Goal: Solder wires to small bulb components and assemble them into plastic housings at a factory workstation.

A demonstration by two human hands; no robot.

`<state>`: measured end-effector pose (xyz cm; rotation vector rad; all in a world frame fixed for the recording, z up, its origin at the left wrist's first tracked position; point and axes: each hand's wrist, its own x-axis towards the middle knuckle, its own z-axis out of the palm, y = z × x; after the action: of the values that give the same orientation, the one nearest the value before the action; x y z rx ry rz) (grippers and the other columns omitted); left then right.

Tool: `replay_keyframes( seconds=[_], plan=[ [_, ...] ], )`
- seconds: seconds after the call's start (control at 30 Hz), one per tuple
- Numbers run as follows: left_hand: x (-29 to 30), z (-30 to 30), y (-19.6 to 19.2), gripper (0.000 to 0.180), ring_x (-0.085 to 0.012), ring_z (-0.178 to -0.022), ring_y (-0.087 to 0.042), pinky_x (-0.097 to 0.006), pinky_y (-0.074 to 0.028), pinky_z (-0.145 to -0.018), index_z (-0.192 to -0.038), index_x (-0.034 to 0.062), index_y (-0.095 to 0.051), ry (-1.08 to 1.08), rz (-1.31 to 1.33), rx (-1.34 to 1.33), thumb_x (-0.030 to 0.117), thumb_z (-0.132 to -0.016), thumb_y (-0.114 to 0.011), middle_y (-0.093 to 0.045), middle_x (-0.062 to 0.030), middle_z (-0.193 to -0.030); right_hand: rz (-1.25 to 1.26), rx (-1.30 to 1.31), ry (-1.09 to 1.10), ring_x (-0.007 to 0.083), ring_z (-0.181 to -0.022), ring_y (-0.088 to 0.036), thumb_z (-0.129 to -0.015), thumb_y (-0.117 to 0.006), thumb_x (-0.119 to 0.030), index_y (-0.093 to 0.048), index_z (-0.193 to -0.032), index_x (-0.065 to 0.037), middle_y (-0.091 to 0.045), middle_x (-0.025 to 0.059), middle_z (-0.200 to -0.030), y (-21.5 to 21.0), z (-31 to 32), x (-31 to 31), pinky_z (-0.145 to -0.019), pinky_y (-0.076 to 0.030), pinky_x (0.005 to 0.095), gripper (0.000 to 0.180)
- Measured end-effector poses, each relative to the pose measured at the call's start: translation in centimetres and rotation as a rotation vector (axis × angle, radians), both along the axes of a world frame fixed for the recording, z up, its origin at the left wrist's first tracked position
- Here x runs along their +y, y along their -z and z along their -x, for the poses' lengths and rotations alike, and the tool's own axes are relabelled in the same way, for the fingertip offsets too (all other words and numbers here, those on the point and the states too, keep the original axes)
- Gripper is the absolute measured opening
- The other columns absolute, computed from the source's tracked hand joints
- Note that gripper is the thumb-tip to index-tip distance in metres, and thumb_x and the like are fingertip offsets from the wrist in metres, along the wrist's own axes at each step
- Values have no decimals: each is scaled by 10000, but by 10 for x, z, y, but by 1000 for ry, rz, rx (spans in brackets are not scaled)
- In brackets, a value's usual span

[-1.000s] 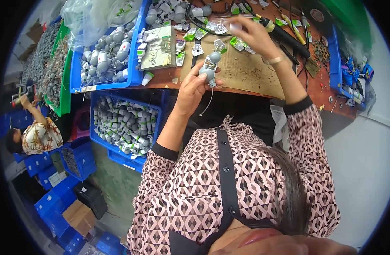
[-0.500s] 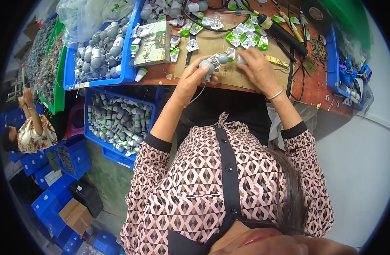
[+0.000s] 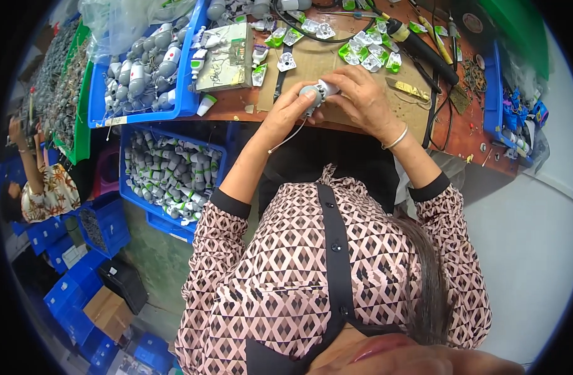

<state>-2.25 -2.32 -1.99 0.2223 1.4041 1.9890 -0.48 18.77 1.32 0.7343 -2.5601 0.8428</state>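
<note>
My left hand (image 3: 283, 115) pinches a small grey rounded plastic housing (image 3: 309, 94) above the front edge of the bench, with a thin pale wire (image 3: 289, 137) trailing from it. Against the housing's right side, my right hand (image 3: 366, 103) holds a white rounded cover (image 3: 328, 88) between thumb and fingers. The inside of the housing is mostly hidden by the fingers and the cover. Beyond both hands lie several white-and-green plastic shells (image 3: 366, 51) on a sheet of brown cardboard (image 3: 318, 59).
Blue bins of grey parts stand at the left, one on the bench (image 3: 185, 106) and one below it (image 3: 221, 178). A worn box (image 3: 227, 72) sits beside the upper bin. A black-handled tool (image 3: 424, 56) and a yellow strip (image 3: 408, 89) lie right. Another person (image 3: 49, 194) works far left.
My right hand has moved left and brought the white cover against the grey housing. My left hand has stayed nearly in place. The other person's arm has shifted.
</note>
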Motion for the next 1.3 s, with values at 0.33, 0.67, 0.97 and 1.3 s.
replay_keyframes(
  seconds=[0.33,0.67,0.97,1.3],
  plan=[
    [-3,-1,7,444,-112,-854,-623,-263,-515,-743,-1290,34,-516,64,37,44,395,-1032,-507,-604,-47,-1044,-165,-175,-176,306,-924,-582,-750,-735,-91,-647,-1100,-60,-587,103,-962,-17,15,2,-792,-486,401,362],
    [-5,-12,3,414,-156,-953,-592,-281,-484,-858,-1317,32,-483,48,119,281,308,-1015,-551,-584,-69,-1118,-101,-125,-183,313,-956,-574,-849,-685,-175,-602,-1097,-39,-588,123,-998,-6,9,9,-837,-460,410,295],
    [15,-19,-22,341,-312,-968,-599,-386,-472,-838,-1162,16,-540,-53,524,659,271,-954,-630,-605,-177,-1039,216,-362,4,315,-855,-603,-925,-642,-245,-581,-1090,-35,-621,142,-950,9,-26,17,-794,-459,411,274],
    [37,7,-36,338,-339,-1033,-581,-400,-471,-884,-1185,42,-591,166,574,923,192,-896,-681,-610,-161,-1102,-127,-3,-69,312,-1088,-577,-822,-719,-178,-617,-1170,-84,-627,106,-1147,0,-12,73,-930,-447,425,375]
  ],
)
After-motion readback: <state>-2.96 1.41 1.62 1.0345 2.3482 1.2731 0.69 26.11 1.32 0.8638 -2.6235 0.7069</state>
